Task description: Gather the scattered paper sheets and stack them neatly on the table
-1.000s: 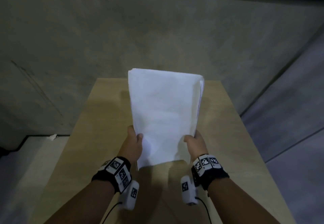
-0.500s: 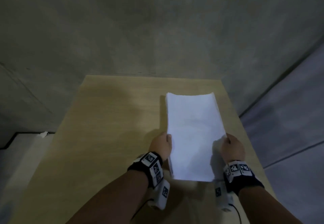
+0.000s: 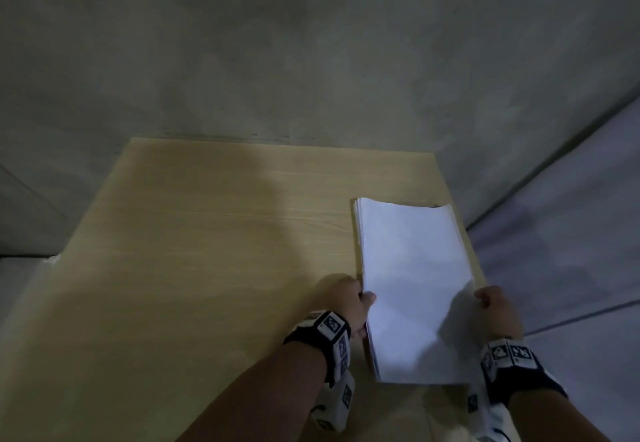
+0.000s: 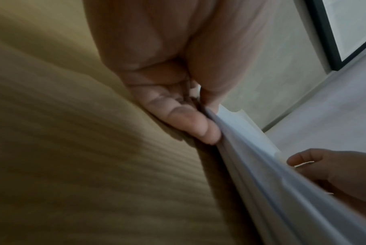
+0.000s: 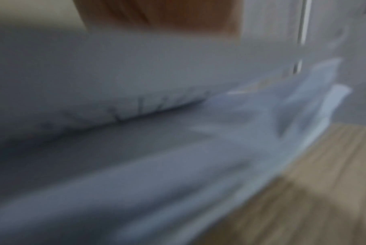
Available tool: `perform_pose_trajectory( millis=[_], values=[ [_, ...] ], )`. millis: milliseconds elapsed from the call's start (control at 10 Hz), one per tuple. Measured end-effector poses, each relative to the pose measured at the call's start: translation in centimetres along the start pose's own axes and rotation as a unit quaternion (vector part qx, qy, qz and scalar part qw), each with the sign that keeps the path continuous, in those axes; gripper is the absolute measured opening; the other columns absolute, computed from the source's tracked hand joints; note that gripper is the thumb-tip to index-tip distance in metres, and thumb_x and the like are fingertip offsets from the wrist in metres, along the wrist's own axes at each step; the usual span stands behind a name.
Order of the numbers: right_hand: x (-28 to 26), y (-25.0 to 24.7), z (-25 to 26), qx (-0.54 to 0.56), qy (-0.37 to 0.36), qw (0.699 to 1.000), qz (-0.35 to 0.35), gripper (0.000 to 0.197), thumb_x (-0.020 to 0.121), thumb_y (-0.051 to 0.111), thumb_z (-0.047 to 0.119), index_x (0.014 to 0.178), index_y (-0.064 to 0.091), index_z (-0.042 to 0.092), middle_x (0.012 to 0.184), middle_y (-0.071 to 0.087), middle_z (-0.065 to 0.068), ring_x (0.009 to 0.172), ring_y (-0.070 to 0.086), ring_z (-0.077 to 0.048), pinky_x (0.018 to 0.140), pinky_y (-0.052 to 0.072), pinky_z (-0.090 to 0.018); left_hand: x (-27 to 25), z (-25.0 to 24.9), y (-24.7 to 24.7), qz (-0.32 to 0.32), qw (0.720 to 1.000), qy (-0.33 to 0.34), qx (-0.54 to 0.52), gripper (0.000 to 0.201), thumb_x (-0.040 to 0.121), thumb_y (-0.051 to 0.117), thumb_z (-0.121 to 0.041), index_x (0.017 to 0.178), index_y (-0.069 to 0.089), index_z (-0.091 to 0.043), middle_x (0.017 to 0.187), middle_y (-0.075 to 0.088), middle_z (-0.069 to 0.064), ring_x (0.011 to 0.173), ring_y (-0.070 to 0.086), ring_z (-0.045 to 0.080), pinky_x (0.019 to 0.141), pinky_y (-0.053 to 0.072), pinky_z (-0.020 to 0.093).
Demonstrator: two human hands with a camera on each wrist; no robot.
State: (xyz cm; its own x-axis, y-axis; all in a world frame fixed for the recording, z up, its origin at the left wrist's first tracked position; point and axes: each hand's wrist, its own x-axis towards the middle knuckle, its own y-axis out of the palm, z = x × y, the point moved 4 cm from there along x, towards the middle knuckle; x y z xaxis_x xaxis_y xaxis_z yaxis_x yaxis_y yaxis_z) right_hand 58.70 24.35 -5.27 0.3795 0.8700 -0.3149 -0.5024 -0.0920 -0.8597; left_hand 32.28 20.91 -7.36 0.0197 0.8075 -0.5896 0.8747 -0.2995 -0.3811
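A stack of white paper sheets (image 3: 412,279) lies along the right side of the light wooden table (image 3: 214,268), its far end on the wood. My left hand (image 3: 349,303) grips the stack's left edge, thumb on top; in the left wrist view the fingers (image 4: 190,119) curl under the paper stack (image 4: 282,182). My right hand (image 3: 493,306) holds the right edge near the table's right rim, and appears in the left wrist view as the right hand (image 4: 332,172) pinching the sheets. The right wrist view is blurred, showing only the paper stack (image 5: 177,149) over the table (image 5: 324,182).
A grey concrete wall (image 3: 311,43) rises behind the table's far edge. Grey floor (image 3: 571,233) lies just past the table's right edge, close to the stack. The left and middle of the table are bare wood. A dark window frame (image 4: 324,33) shows in the left wrist view.
Both hands carried the stack from upright over the table's middle down and to the right. It now lies nearly flat by the right edge.
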Motion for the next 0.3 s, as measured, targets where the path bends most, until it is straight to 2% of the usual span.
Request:
perform_pose_trajectory(
  millis=[100,200,300],
  values=[
    [-0.3,0.1,0.8,-0.035,-0.017,0.999,-0.005,0.007,0.092,0.046,0.004,0.093,0.049,0.01,0.114,0.058,-0.031,0.103,0.058,-0.042,0.084,0.043,-0.041,-0.5,-0.1,-0.2,-0.003,1.0,0.009,-0.021,0.036,0.092,0.046,-0.04,0.094,0.051,-0.004,0.056,0.057,0.008,0.035,0.055,0.012,0.041,0.047,0.027],
    [-0.3,-0.2,0.6,-0.006,-0.017,0.999,-0.037,0.015,0.091,0.047,0.003,0.102,0.058,0.002,0.117,0.053,-0.036,0.104,0.055,-0.048,0.09,0.044,-0.049,-1.8,-0.1,-1.3,0.0,0.998,0.014,-0.056,0.043,0.087,0.052,-0.047,0.099,0.051,-0.006,0.062,0.056,0.007,0.037,0.051,0.013,0.039,0.043,0.023],
    [-2.3,-2.3,0.7,0.051,-0.023,0.993,-0.1,0.032,0.09,0.056,0.01,0.12,0.055,-0.002,0.124,0.048,-0.036,0.108,0.051,-0.05,0.092,0.042,-0.052,-4.0,1.8,-3.8,-0.013,0.997,0.033,-0.063,0.036,0.085,0.052,-0.049,0.108,0.051,-0.022,0.071,0.059,0.001,0.048,0.056,0.014,0.043,0.045,0.022]
  ],
)
